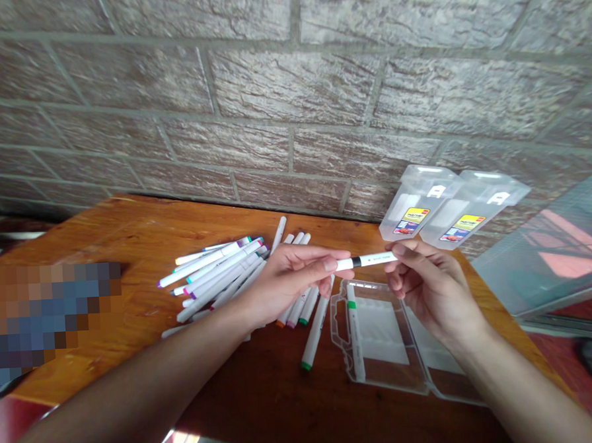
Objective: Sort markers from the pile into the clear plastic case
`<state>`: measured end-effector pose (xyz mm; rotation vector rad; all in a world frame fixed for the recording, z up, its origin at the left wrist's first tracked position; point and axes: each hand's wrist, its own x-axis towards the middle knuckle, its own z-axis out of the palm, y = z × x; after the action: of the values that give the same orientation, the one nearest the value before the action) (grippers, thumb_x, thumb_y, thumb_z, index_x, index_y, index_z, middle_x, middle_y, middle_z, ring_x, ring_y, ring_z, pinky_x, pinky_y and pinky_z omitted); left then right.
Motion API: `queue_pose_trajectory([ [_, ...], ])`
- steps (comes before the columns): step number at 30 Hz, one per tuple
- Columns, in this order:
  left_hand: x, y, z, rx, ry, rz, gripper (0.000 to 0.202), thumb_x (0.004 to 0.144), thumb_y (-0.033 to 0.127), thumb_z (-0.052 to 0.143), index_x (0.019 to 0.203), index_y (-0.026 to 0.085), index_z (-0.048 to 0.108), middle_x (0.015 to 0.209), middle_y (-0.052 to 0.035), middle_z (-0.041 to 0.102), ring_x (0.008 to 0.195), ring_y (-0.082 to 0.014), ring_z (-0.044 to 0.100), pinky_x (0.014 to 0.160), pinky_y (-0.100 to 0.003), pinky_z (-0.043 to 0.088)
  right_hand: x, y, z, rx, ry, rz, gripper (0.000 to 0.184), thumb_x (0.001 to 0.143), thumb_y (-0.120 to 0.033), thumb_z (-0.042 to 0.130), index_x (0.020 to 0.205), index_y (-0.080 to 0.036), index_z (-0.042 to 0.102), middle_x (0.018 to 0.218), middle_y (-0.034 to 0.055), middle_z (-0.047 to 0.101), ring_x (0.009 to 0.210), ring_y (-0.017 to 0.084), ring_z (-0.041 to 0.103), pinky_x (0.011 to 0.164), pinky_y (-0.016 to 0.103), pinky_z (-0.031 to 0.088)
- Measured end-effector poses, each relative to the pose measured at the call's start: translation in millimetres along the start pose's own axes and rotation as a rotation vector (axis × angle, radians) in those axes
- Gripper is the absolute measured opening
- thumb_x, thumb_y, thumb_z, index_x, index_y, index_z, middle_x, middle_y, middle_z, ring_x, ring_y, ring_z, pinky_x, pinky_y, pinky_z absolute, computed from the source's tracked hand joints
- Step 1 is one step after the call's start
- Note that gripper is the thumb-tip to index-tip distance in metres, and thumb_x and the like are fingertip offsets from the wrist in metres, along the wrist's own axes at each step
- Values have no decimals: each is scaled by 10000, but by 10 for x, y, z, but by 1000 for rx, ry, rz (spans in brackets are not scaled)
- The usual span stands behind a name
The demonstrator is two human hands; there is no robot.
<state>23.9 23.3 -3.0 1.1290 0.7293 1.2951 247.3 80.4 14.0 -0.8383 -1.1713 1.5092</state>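
Observation:
My left hand (292,278) and my right hand (431,287) hold one white marker (372,260) level between them, each pinching an end, above the wooden table (128,237). Directly below lies an open clear plastic case (381,336) with a single green-capped marker (354,331) inside along its left wall. A heap of several white markers with coloured caps (219,268) lies to the left of my left hand. One more green-tipped marker (316,336) lies loose beside the case.
Two shut clear marker cases (451,207) with yellow labels lean against the brick wall at the back right. A blurred patch (47,314) covers the table's left side. The table's right edge runs close past the open case.

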Motion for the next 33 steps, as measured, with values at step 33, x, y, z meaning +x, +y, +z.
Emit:
queue_pose_trajectory([
  [33, 56, -31, -30, 329, 223, 27, 245, 786, 326, 847, 964, 160, 817, 818, -48, 768, 655, -125, 642, 611, -227, 512, -51, 42, 20, -161, -75, -155, 179, 801, -355, 851, 830, -202, 762, 692, 19, 727, 473, 111, 584, 402, 212, 460],
])
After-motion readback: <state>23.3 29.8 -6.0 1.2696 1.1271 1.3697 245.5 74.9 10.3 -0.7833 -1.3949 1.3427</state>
